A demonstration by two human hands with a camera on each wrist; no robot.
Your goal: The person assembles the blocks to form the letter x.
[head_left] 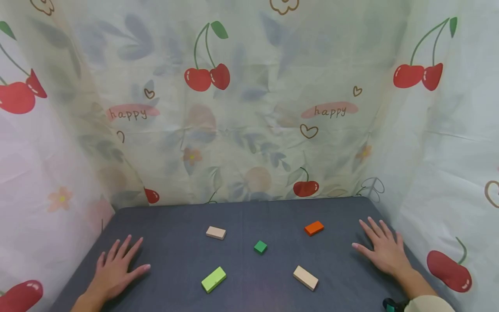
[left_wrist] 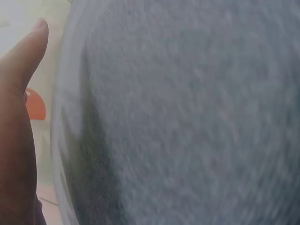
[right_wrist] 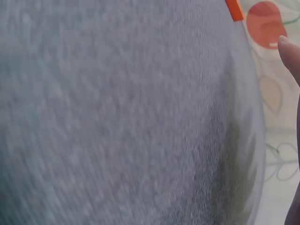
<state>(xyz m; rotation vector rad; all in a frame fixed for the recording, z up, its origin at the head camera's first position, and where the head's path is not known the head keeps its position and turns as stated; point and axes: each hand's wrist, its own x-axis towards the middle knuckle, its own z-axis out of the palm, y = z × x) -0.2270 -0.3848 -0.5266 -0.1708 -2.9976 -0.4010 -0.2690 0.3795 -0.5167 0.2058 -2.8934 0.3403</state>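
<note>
On the left of the dark grey table, the left hand (head_left: 113, 272) has its fingers spread and holds nothing. The right hand (head_left: 383, 249) is spread likewise on the right side, also without anything in it. Between the hands lie a pale wooden block (head_left: 216, 233) at the back left, a small green block (head_left: 260, 247) in the middle and an orange block (head_left: 314, 228) nearest the right hand. Closer to the front are a lime green block (head_left: 214, 279) and a second pale wooden block (head_left: 306, 278). In the right wrist view only an end of the orange block (right_wrist: 235, 9) shows.
The grey table surface (head_left: 167, 255) reaches back to a hanging curtain (head_left: 241, 108) printed with cherries and flowers. Curtain panels also stand along the left and right sides, close to both hands. A dark band with a green part (head_left: 391, 305) sits by the right wrist.
</note>
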